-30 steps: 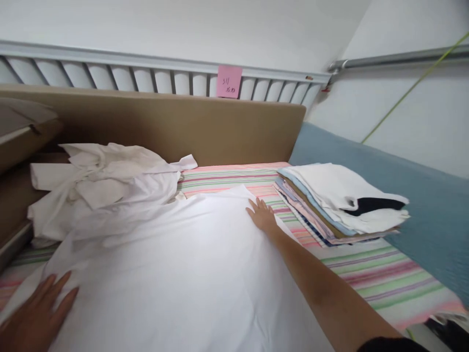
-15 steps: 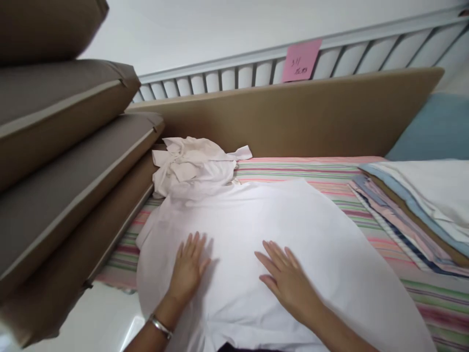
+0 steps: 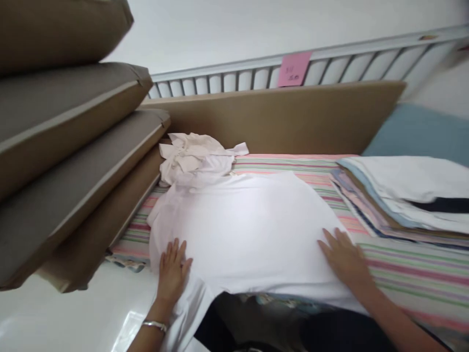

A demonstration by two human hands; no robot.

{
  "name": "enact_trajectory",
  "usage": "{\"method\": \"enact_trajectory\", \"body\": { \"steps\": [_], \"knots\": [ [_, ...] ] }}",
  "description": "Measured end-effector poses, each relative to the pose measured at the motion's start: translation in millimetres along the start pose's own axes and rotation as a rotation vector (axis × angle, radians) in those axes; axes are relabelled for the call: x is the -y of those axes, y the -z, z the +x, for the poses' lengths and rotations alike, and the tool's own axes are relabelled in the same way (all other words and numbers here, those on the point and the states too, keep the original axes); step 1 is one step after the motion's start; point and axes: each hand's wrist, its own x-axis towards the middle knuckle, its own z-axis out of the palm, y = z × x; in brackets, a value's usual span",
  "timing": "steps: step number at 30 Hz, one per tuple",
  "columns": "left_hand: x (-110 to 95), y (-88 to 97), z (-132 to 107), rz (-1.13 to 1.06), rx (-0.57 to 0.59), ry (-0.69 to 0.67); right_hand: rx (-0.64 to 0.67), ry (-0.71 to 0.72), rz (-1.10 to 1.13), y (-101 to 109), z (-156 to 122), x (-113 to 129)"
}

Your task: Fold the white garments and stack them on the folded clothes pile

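A white cloth garment [image 3: 249, 230] lies spread over the striped bedding, its near edge hanging over the front. My left hand [image 3: 173, 266] rests flat on its left side, fingers stretched out, with a silver bangle on the wrist. On the garment's right edge lies my right hand [image 3: 344, 256], palm down and fingers apart. Neither hand grips the fabric. A crumpled off-white cloth [image 3: 198, 154] with a tie-like end touches the garment's far left part.
Thick grey-brown cushions [image 3: 84, 156] are stacked at the left. Folded clothes [image 3: 406, 195] lie in a pile at the right on the striped sheet [image 3: 414, 266]. Behind stands a brown padded board [image 3: 271, 120] before a slatted rail with a pink note [image 3: 294, 69].
My hands have moved apart, from the garment's middle to its left and right sides. The garment's near edge now shows, with dark clothing below it. The view has shifted to the right.
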Motion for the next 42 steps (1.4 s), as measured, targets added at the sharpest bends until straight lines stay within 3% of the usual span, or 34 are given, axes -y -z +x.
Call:
{"method": "enact_trajectory", "body": {
  "steps": [3, 5, 10, 13, 16, 20, 23, 25, 28, 35, 39, 42],
  "knots": [
    [5, -3.1, -7, -0.024, -0.003, -0.013, 0.106, 0.180, -0.045, 12, -16, 34],
    [12, -5.6, -16, -0.037, 0.002, -0.013, 0.159, 0.230, -0.060, 15, -27, 33],
    [20, -5.5, -39, 0.015, -0.024, -0.009, 0.137, 0.033, -0.161, 21, -40, -15],
    [5, -0.7, -48, 0.091, -0.098, -0.081, 0.099, -0.071, -0.185, 30, -41, -15],
    [-30, -1.5, -53, 0.107, -0.144, -0.322, 0.129, 0.017, -0.080, 37, -46, 34],
    [-75, -23.7, -57, 0.119, -0.063, -0.677, 0.217, 0.276, 0.186, 39, -54, 123],
    [-84, -42.7, -59, 0.145, 0.059, -0.721, 0.257, 0.364, 0.311, 37, -52, 148],
    [-82, -48.4, -59, 0.167, 0.138, -0.674, 0.273, 0.376, 0.334, 38, -50, 136],
    [-79, -47.1, -60, 0.182, 0.206, -0.630, 0.264, 0.300, 0.294, 39, -48, 95],
    [-87, -41.8, -64, 0.158, 0.216, -0.588, 0.229, 0.030, 0.078, 40, -50, 6],
    [-85, -44.3, -63, 0.134, 0.208, -0.577, 0.170, -0.143, 0.074, 43, -49, -21],
    [-83, -44.8, -63, 0.110, 0.227, -0.580, 0.055, -0.290, 0.209, 46, -54, -30]
  ]
}}
